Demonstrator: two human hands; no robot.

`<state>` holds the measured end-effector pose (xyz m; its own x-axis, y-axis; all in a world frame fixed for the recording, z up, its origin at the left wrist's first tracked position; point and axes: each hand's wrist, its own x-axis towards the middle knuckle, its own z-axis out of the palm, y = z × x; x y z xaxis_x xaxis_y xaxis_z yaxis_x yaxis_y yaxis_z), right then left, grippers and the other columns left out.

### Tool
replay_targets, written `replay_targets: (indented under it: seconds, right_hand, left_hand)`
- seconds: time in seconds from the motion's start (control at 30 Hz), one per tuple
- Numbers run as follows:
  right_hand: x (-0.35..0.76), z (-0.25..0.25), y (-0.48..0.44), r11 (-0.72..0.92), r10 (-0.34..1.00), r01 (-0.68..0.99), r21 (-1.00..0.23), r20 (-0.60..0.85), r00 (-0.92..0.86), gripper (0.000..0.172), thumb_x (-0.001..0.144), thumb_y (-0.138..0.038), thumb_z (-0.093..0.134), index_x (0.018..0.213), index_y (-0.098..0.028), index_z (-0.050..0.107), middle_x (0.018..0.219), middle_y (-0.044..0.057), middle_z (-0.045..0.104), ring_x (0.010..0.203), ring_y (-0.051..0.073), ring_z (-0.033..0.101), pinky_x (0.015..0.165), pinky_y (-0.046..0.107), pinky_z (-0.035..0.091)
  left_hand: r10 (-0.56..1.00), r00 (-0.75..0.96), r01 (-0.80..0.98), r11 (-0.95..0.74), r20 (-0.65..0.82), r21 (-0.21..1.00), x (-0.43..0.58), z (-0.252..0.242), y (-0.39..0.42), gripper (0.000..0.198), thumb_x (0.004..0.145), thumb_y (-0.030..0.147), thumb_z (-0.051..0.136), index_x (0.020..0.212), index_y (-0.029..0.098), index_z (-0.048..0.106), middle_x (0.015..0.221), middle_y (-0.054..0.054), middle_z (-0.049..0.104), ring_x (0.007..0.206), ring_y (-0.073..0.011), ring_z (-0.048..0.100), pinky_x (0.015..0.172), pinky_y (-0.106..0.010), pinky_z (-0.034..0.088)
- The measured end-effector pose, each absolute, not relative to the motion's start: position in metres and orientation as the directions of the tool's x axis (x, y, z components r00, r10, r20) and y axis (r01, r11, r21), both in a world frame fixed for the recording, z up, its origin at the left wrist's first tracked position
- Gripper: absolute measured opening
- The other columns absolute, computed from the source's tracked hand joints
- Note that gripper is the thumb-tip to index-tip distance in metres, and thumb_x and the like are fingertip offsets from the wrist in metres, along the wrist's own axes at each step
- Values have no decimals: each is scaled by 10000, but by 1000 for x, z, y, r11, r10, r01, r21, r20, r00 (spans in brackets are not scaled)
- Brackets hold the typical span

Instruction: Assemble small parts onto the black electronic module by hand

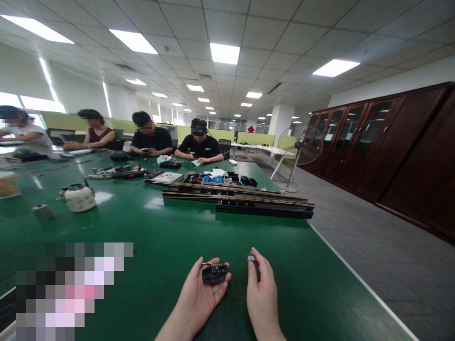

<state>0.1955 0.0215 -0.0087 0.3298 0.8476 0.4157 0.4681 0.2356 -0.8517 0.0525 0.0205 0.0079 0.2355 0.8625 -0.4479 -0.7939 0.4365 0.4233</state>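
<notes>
My left hand lies palm up over the green table, its fingers curled round a small black plastic part. My right hand is just to its right, thumb and fingers pinched on a tiny dark piece held a little above the table. The two hands are a short gap apart near the table's front edge.
Long black rails lie across the table ahead, with small black trays behind them. A white kettle-like pot stands at left. Several people sit at the far end. Dark wooden cabinets and a standing fan are on the right.
</notes>
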Motion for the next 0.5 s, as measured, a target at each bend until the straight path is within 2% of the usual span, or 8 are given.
replay_targets:
  seconds: [0.27,0.5]
  right_hand:
    - [185,-6,15,231,919,478,-847,352,180,276,796,-313,477,1011,-197,604,1020,92,631,976,228,567,872,374,448]
    - [175,6,5,453,879,447,-771,471,-78,205,767,-229,544,953,-254,625,980,41,645,981,201,549,879,353,443]
  left_hand:
    - [866,243,-794,437,-436,424,52,8,21,212,828,342,432,898,152,495,793,-134,690,613,-225,680,595,-314,500]
    - [868,240,-816,423,-434,394,54,9,21,223,846,327,405,811,145,528,649,-93,682,559,-195,663,568,-289,495]
